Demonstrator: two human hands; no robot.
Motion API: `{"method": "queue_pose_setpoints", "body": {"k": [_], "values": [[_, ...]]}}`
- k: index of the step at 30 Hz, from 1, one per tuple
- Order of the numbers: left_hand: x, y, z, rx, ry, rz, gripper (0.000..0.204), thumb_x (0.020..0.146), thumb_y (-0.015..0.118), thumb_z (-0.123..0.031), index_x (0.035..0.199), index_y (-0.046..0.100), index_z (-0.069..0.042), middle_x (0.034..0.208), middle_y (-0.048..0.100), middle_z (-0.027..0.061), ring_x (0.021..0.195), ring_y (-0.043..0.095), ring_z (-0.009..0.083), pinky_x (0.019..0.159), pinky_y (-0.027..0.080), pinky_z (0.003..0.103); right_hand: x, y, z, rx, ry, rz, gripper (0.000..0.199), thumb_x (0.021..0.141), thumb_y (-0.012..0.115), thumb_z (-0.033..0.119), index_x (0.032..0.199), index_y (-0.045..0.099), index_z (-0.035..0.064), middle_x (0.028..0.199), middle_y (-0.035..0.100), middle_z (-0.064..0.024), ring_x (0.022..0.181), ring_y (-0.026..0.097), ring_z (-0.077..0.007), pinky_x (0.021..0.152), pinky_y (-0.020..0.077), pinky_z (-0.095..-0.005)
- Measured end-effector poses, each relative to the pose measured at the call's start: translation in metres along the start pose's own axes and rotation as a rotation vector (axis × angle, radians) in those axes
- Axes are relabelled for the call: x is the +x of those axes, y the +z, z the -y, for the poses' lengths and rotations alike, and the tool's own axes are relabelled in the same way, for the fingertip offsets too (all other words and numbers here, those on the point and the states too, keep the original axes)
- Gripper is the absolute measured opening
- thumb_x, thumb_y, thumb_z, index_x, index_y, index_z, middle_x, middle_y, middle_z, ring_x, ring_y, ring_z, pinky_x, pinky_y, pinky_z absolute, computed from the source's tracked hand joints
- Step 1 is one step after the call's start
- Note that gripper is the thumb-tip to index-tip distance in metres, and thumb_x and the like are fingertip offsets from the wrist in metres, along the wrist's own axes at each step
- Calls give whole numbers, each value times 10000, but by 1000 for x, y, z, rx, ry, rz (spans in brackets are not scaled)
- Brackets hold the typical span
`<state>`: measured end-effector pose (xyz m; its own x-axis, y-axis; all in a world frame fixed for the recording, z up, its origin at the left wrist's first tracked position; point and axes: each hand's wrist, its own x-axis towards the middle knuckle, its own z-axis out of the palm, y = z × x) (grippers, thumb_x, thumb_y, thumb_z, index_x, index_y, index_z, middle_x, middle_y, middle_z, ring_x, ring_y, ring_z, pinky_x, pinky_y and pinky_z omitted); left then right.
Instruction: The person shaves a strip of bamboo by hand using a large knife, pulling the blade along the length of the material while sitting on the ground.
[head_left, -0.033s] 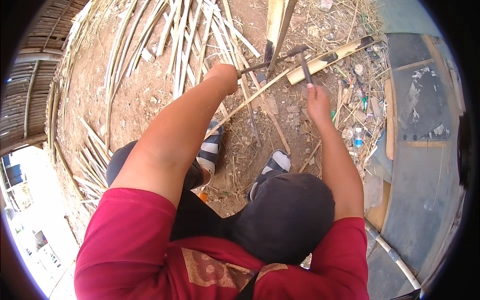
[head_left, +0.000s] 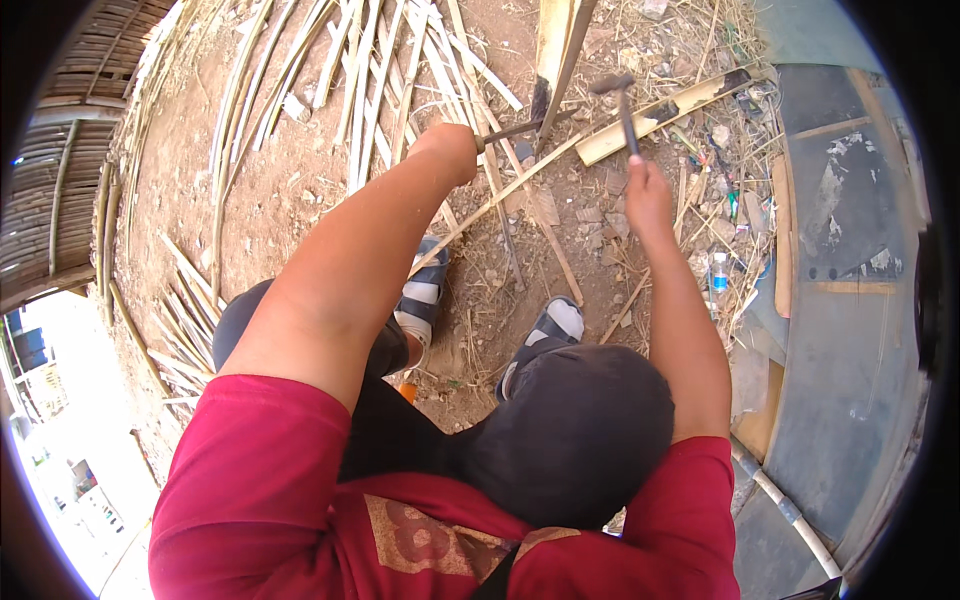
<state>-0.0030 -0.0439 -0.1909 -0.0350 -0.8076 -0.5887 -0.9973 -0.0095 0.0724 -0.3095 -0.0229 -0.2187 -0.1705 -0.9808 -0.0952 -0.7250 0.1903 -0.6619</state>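
My left hand (head_left: pixel 447 153) is closed round the handle of a long knife. The knife's narrow dark blade (head_left: pixel 520 130) points right and meets the lower end of an upright split bamboo piece (head_left: pixel 551 55); whether it is sunk in, I cannot tell. A darker strip (head_left: pixel 568 75) of the bamboo leans apart from the pale one. My right hand (head_left: pixel 650 200) grips a hammer (head_left: pixel 630 125) by its handle. The hammer head is raised to the right of the blade tip, apart from it. Beneath the hammer lies a pale half-round bamboo length (head_left: pixel 600 148) on the ground.
Long bamboo strips (head_left: pixel 365 85) lie spread ahead and to the left, with another bundle (head_left: pixel 185 325) beside my left leg. One thin strip (head_left: pixel 490 205) crosses in front of my feet. A small plastic bottle (head_left: pixel 718 272) and grey panels (head_left: pixel 840 250) are on the right.
The hammer has moved right and slightly up, away from the blade tip, and my right hand has shifted right with it. My left hand and the knife are almost where they were.
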Motion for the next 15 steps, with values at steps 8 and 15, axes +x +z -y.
{"method": "queue_pose_setpoints", "body": {"k": [8,15], "values": [[8,3,-13,52,13,34,437,883,576,-48,1275,707,-189,1111,732,125,1001,724,309,866,604,413,-9,32,-25,-207,-103,124,467,1079,428,446,991,586,16,799,654,-165,733,643,-302,703,484,-474],[16,13,3,5,-71,54,433,863,570,-38,1238,722,-194,1099,732,130,987,723,316,835,606,423,8,-4,6,217,89,-22,479,1070,444,463,1033,590,9,894,680,-244,848,666,-456,757,503,-522]]}}
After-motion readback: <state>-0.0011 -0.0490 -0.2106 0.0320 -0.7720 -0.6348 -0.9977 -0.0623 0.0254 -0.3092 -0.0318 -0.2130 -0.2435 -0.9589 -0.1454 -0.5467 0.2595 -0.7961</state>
